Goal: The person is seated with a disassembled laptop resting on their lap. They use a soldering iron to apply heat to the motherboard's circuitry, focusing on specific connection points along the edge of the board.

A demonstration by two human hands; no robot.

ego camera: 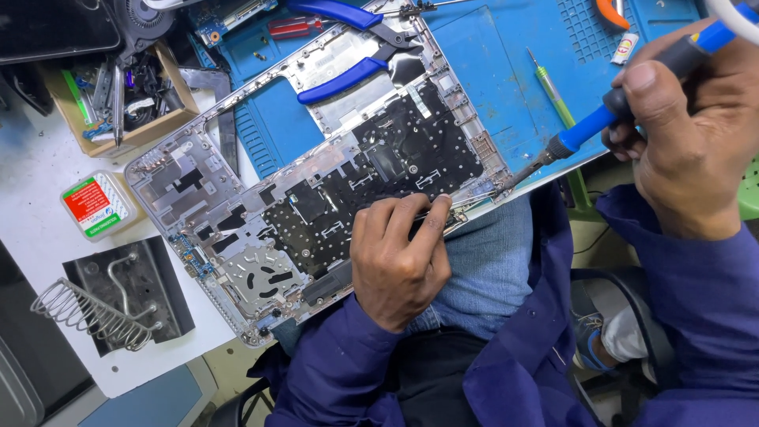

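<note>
A: Left hand (398,261)?
B: Pressed down on the near edge of the laptop palmrest chassis (316,182), fingers curled, fingertips pinning a thin dark strip against the frame. Whether pinched or merely pressed, cannot tell.

A: Right hand (692,142)?
B: Closed around the blue handle of a soldering iron (601,122), thumb along the grip. Tip touching the chassis corner just beside the left fingertips.

A: And the chassis itself?
B: Upside down, tilted, far end on the blue work mat (490,87), near edge overhanging the lap. Black keyboard backing in the middle, touchpad plate toward the lower left.

A: Around it?
B: Blue-handled pliers (356,47) lying on the chassis's far end. Green screwdriver (552,91) on the mat. Cardboard box of parts (118,95) at upper left, small flux tub (99,205) near it, coiled iron stand (103,304) on the white table.
</note>
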